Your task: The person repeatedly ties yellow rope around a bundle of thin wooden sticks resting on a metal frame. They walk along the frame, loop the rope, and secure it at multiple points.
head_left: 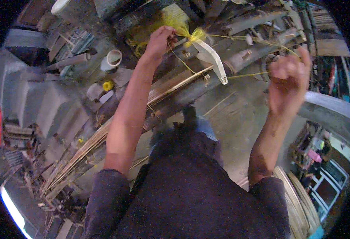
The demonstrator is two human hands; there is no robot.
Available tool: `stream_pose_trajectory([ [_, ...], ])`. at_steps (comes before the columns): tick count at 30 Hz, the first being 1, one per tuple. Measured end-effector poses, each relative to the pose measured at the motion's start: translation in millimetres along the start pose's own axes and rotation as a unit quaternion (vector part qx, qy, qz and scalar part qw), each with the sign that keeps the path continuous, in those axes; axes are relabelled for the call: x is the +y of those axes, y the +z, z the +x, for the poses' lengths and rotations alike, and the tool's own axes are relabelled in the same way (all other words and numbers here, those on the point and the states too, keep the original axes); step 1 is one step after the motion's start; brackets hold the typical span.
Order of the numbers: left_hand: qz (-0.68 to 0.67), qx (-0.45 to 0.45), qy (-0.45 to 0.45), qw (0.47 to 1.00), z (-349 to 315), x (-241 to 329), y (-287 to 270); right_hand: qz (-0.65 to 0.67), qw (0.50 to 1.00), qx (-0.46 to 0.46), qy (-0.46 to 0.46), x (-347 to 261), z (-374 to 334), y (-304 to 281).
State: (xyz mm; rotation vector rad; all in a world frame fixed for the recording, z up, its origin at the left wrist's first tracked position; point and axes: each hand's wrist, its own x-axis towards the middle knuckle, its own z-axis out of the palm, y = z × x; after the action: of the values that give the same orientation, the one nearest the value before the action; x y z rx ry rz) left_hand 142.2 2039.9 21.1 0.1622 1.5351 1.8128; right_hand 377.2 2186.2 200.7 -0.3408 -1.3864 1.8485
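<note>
At the upper middle, my left hand (159, 43) is closed in a pinch on yellow string, beside a loose yellow tangle. A knotted bunch of yellow string (191, 36) is bound around one end of a pale, curved flat piece (214, 57), whose material I cannot tell. My right hand (288, 75) is out to the right, fingers curled and somewhat blurred. A strand of yellow string (248, 75) runs to it from near the pale piece, and another strand reaches it higher up. A bundle of long thin wooden strips (159, 95) lies diagonally below my left hand.
A white cup-like container (114, 58) and a small yellow roll (108, 85) sit left of my left forearm. Pipes and scrap wood crowd the far side. Light boards (296, 199) stand at lower right, near a white-framed panel (328, 187). Cluttered wood lies at left.
</note>
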Motion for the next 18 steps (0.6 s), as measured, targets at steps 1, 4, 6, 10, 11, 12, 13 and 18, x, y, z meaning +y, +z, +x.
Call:
stream_pose_trajectory([
  [1, -0.031, -0.015, 0.013, 0.999, -7.3, 3.5, 3.6, 0.105, 0.994, 0.015, -0.025, -15.6, 0.1, -2.2],
  [4, -0.081, -0.023, 0.051, 0.995, -41.1, 34.6, 15.0, -0.012, 0.997, 0.051, -0.061, -38.5, -33.2, -36.8],
  [6, -0.09, -0.093, 0.088, 0.988, -50.5, 47.0, 23.5, -0.047, 0.984, 0.169, -0.023, -46.7, -61.6, -69.3],
  [10, 0.076, -0.23, 0.193, 0.951, -61.5, 64.6, 50.6, -0.618, 0.761, 0.038, 0.194, -31.4, -121.2, -155.8],
  [11, 0.138, -0.219, 0.212, 0.942, -59.1, 67.8, 55.3, -0.545, 0.801, 0.018, 0.247, -27.7, -126.0, -157.0],
  [12, 0.2, -0.209, 0.229, 0.929, -56.9, 69.5, 59.8, -0.465, 0.833, -0.003, 0.3, -25.1, -131.2, -149.1],
  [13, 0.262, -0.199, 0.244, 0.912, -53.3, 69.2, 65.3, -0.38, 0.856, -0.022, 0.348, -23.2, -133.1, -139.0],
  [18, 0.424, -0.207, 0.203, 0.858, -48.5, 52.7, 99.7, -0.214, 0.95, -0.134, 0.184, -1.8, -84.5, -78.1],
])
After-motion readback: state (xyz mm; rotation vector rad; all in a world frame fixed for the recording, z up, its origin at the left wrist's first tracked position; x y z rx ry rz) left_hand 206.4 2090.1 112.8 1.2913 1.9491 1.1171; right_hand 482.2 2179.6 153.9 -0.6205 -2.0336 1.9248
